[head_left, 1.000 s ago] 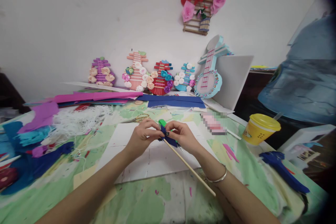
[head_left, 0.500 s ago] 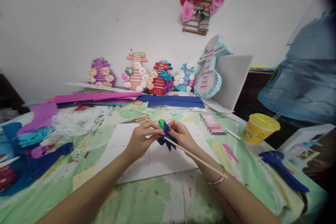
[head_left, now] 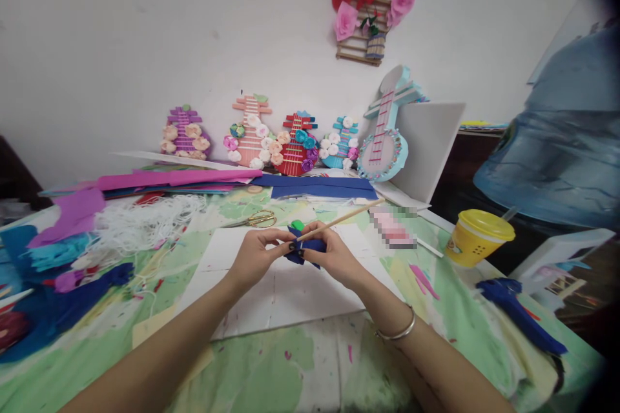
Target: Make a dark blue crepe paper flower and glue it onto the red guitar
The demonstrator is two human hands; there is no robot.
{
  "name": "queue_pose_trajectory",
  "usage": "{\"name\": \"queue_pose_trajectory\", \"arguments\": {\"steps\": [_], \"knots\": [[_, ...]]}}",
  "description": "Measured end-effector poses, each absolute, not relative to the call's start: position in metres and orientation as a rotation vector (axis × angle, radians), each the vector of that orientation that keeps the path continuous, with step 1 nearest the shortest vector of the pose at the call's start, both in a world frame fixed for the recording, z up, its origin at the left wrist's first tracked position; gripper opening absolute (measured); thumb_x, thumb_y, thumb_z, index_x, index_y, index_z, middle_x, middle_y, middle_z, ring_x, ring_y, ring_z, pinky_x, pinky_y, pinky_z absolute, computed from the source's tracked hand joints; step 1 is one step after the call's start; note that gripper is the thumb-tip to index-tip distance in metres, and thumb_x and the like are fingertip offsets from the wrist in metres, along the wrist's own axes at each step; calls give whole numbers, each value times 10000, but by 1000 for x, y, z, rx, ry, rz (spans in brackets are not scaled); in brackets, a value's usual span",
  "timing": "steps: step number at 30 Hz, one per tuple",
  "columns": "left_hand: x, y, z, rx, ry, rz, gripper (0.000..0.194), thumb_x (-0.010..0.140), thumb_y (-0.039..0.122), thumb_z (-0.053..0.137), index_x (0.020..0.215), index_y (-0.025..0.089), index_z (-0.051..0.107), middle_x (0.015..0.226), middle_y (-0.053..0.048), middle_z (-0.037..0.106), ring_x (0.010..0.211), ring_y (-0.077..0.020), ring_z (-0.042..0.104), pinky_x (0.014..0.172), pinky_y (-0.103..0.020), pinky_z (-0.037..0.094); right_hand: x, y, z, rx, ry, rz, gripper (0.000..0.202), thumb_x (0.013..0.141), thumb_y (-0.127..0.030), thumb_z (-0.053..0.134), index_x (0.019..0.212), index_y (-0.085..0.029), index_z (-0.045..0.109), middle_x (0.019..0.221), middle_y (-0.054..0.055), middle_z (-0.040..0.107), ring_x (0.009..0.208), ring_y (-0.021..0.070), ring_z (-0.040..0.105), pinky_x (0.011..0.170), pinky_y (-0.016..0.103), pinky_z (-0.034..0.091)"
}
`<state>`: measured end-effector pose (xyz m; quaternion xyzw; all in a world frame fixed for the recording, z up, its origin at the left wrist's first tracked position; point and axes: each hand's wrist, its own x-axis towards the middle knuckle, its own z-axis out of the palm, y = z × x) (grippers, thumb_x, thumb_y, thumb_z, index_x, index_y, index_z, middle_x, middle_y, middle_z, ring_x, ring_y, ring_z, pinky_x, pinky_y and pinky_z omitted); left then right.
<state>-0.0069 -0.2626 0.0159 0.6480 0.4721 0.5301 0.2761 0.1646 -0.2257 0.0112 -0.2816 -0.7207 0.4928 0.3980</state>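
Between my hands, above a white board [head_left: 261,300], is a dark blue paper piece [head_left: 314,244] with pointed edges. A bit of green [head_left: 297,226] shows behind it. My left hand [head_left: 256,255] pinches the piece's left side between thumb and fingers. On its right side, my right hand [head_left: 334,255] grips the blue paper with thumb and fingertips. A thin wooden stick [head_left: 346,216] runs from the blue piece up to the right, past the right hand's fingers. How the stick is fixed to the paper is hidden by my fingers.
Gold-handled scissors [head_left: 261,219] lie behind the board. White string [head_left: 145,226] and coloured paper are heaped at left. At right are a pixelated pink object [head_left: 394,229], a yellow cup [head_left: 479,237] and a blue glue gun [head_left: 523,313]. Decorated paper instruments [head_left: 293,148] stand along the wall.
The stick has swung from pointing down toward my right wrist to pointing up and to the right. The blue piece has turned with it, and both hands have shifted their hold.
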Motion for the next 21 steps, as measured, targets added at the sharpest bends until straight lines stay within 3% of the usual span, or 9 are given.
{"name": "queue_pose_trajectory", "arguments": {"steps": [5,12,21], "knots": [[-6,-262,15,1725,1257,1352,162,702,311,666,744,168,732,755,-56,719,687,-182,627,645,-291,500,166,-224,9,-825,-1947,1006,204,678,-162,596,871,-202,548,837,-7,583,735,137,551,658,274,442],[-3,-263,15,1670,1257,1306,218,706,346,666,825,182,749,760,-52,726,698,-194,636,646,-295,509,168,-222,7,-794,-1949,952,238,642,-143,612,871,-197,582,900,12,617,832,167,589,765,330,463],[-5,-260,10,1496,1246,1304,178,623,341,732,735,202,736,740,-30,712,683,-176,612,640,-274,486,169,-222,8,-815,-1944,993,207,647,-173,643,846,-217,609,969,10,619,764,147,598,676,285,477]]}}
